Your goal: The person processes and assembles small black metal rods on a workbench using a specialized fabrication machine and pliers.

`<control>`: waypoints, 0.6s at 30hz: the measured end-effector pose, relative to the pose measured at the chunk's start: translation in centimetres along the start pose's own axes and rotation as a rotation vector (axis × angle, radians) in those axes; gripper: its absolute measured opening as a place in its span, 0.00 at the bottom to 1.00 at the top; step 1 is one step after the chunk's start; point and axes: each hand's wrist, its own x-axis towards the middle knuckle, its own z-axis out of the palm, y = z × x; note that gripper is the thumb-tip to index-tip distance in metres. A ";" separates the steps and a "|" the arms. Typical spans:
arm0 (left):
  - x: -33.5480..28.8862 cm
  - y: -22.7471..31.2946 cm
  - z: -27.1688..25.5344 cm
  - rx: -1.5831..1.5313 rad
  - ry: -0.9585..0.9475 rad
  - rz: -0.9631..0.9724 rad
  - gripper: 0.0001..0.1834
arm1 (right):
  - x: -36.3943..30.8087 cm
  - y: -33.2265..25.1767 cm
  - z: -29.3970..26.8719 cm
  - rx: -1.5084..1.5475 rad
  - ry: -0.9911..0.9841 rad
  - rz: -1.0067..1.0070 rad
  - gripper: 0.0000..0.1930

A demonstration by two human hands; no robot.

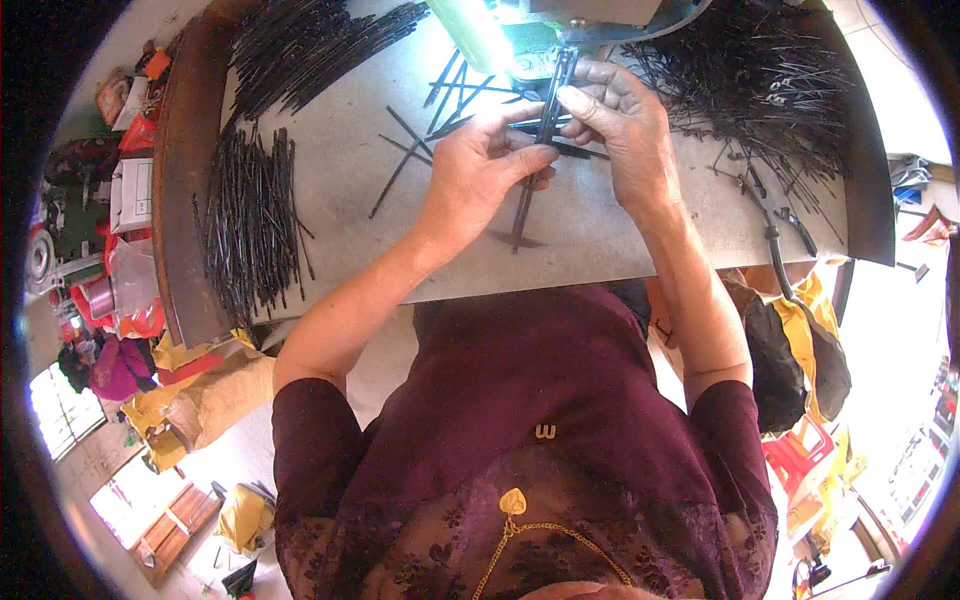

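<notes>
While the work is being lit from above, three heaps of dark, slender rods are being carried by the grey table (350, 220): a right heap (770, 70), an upper-left heap (310, 60) and a lower-left heap (250, 215). The far edge is being overhung by a machine (590, 15), only partly in view.

Below it, a dark rod bundle (534, 175) is being gripped by two hands. Its lower part is being pinched between thumb and fingers by the left hand (480, 165); its upper part is being pinched likewise by the right hand (620, 130). The upper end is being positioned close under the machine; whether contact is being made cannot be told, owing to glare. The exact rod count cannot be told either.

A hand tool (773, 240) is being left at the right. Loose rods (396, 180) are being left crossed beside the left hand.

Caution: misalignment is being risked if the two pinches are being loaded unevenly; fingers are being exposed to injury should the machine be actuated.
</notes>
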 end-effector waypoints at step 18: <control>1.8 -0.5 -2.2 -0.088 -0.087 -0.048 0.20 | -0.5 -1.4 -1.3 0.003 -0.038 0.119 0.13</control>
